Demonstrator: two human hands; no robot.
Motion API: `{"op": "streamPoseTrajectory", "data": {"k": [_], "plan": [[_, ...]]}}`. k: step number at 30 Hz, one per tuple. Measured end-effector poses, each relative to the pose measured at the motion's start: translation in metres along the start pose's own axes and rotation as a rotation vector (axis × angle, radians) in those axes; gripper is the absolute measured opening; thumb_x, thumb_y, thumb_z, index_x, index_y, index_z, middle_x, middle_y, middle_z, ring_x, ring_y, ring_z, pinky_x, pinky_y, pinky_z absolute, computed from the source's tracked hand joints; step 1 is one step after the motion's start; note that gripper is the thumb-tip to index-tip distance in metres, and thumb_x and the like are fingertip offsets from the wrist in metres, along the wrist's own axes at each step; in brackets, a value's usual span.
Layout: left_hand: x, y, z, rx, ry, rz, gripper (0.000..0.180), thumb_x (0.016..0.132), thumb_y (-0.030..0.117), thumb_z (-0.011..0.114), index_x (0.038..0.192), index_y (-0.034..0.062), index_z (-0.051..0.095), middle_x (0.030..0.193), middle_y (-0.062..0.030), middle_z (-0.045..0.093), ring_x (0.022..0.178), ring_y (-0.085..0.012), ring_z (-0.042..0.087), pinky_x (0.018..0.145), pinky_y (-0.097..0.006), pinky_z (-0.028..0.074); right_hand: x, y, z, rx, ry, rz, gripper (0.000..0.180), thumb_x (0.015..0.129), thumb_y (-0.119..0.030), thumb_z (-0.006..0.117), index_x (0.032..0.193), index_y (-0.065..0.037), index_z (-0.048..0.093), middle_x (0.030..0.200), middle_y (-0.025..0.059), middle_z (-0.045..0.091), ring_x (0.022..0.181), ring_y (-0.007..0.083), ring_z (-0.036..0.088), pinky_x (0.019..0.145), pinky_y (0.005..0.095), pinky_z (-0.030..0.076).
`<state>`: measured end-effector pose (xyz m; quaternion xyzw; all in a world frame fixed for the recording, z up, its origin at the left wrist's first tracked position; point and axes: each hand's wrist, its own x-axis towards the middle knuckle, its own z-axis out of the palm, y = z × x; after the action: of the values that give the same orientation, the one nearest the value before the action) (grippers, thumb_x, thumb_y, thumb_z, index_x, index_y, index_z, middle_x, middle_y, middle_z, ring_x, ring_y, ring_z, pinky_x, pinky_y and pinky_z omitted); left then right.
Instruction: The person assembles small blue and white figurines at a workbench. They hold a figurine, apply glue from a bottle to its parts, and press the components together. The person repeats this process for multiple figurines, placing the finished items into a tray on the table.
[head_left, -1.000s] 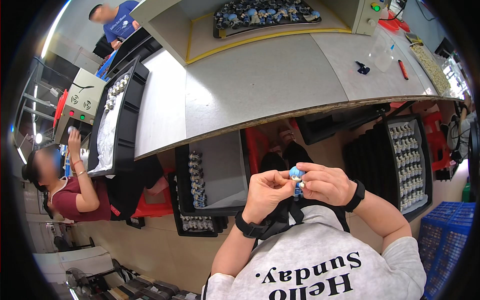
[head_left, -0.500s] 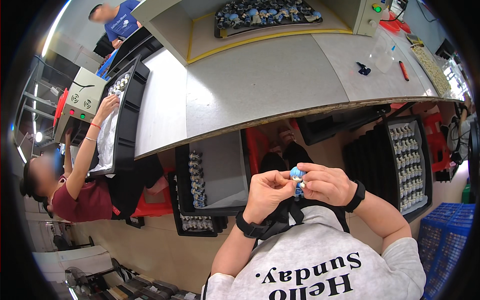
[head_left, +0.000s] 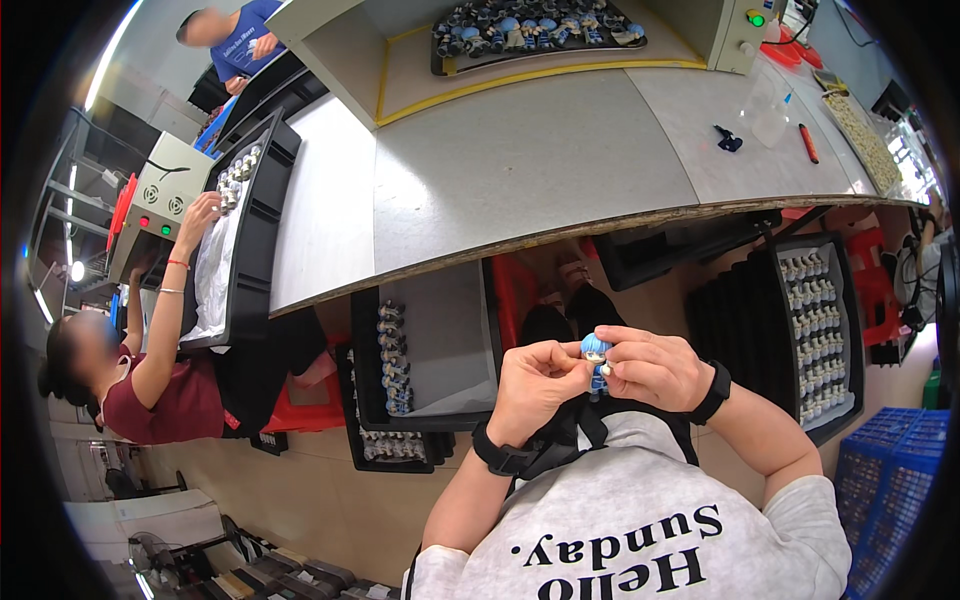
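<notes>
I'm pinching the small blue-haired plastic figurine [head_left: 596, 358] between both hands, left hand [head_left: 533, 388] steadying its body and right hand [head_left: 652, 368] closing fingertips on its head side, holding it up at chest height, off the grey tabletop [head_left: 520, 170], above the black tray [head_left: 425, 345] of similar glossy figurines.

Worktable [head_left: 520, 170] middle bare (pen [head_left: 808, 143], black clip [head_left: 729, 138] far right); figurine trays [head_left: 420, 350] crowd underneath.

Single head-worn fisheye view, facing down at close range onto the counter [head_left: 520, 180] near edge; edges curve toward the rim.
</notes>
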<state>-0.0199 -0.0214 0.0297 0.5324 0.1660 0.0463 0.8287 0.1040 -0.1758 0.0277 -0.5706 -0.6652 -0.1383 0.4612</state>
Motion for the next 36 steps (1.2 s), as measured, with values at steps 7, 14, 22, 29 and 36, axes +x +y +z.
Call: {"op": "streamPoseTrajectory", "data": {"k": [7,14,22,29,36], "plan": [[0.000,-0.001,-0.002,0.000,-0.007,-0.004,0.014,0.082,-0.009,0.063,0.071,-0.0022,0.061,0.101,-0.0174,0.067,0.082,-0.0098,0.062,0.074,-0.024,0.052,0.001,0.000,-0.001,0.004,-0.005,0.000,0.028,0.078,-0.006,0.073,0.097,0.000,0.053,0.090,0.0133,0.063,0.096,0.0358,0.067,0.068,0.0340,0.060],[0.001,-0.002,-0.002,0.012,-0.008,0.014,0.013,0.082,-0.009,0.063,0.071,-0.0025,0.061,0.101,-0.0176,0.067,0.082,-0.0101,0.062,0.074,-0.024,0.052,0.001,0.001,0.000,0.004,-0.003,-0.001,0.027,0.078,-0.006,0.072,0.097,-0.001,0.053,0.090,0.0127,0.062,0.097,0.0350,0.067,0.067,0.0335,0.060],[0.000,-0.003,0.000,-0.035,0.003,0.016,0.012,0.082,-0.009,0.063,0.072,-0.0032,0.062,0.100,-0.0171,0.067,0.081,-0.0102,0.062,0.075,-0.024,0.052,0.000,0.003,0.000,0.002,-0.029,0.006,0.030,0.078,-0.006,0.073,0.099,-0.002,0.052,0.092,0.0118,0.062,0.099,0.0343,0.066,0.067,0.0326,0.059],[-0.001,-0.012,-0.002,-0.094,0.037,0.028,0.009,0.084,-0.006,0.065,0.076,-0.0026,0.062,0.100,-0.0168,0.067,0.084,-0.0123,0.063,0.078,-0.025,0.053,0.003,0.006,-0.003,-0.009,-0.029,0.022,0.029,0.076,-0.006,0.073,0.098,-0.002,0.054,0.097,0.0128,0.063,0.099,0.0340,0.066,0.074,0.0347,0.059],[0.001,-0.023,-0.002,-0.276,0.029,0.053,0.020,0.087,-0.001,0.065,0.104,-0.0027,0.056,0.103,-0.0140,0.065,0.090,-0.0147,0.064,0.082,-0.027,0.054,0.000,0.011,-0.007,-0.059,-0.028,0.014,0.029,0.077,-0.003,0.071,0.101,-0.001,0.055,0.097,0.0139,0.064,0.097,0.0331,0.066,0.076,0.0358,0.058]]}}
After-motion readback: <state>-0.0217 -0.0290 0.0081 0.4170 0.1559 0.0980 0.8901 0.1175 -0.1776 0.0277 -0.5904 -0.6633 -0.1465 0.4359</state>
